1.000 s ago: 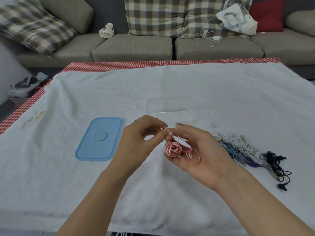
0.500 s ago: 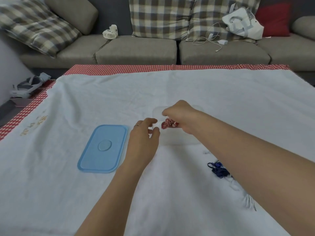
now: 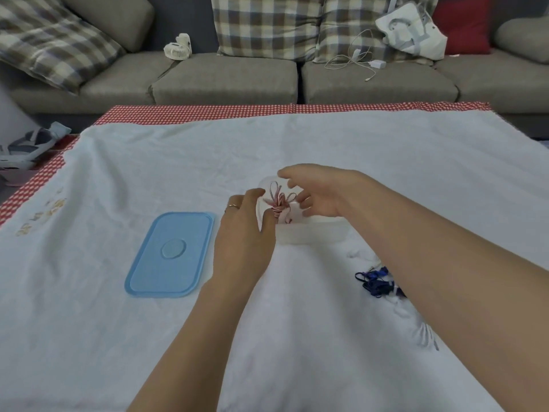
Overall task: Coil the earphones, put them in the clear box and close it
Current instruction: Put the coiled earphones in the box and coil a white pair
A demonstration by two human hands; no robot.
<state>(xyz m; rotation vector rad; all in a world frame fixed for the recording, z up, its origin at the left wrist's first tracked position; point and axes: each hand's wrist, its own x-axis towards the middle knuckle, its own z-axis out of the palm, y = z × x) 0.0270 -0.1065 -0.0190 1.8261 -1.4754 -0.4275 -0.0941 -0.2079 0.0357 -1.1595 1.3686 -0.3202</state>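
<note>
While the red-and-white coiled earphones (image 3: 279, 203) sit upright over the clear box (image 3: 315, 233), loops fanning upward, the left hand (image 3: 243, 233) pinches their lower end; the right hand (image 3: 320, 191) hovers spread, empty.

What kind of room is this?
Probably a living room at home. A long grey sofa with checked cushions stands behind a table under a white cloth, and a small fan sits on the sofa.
</note>
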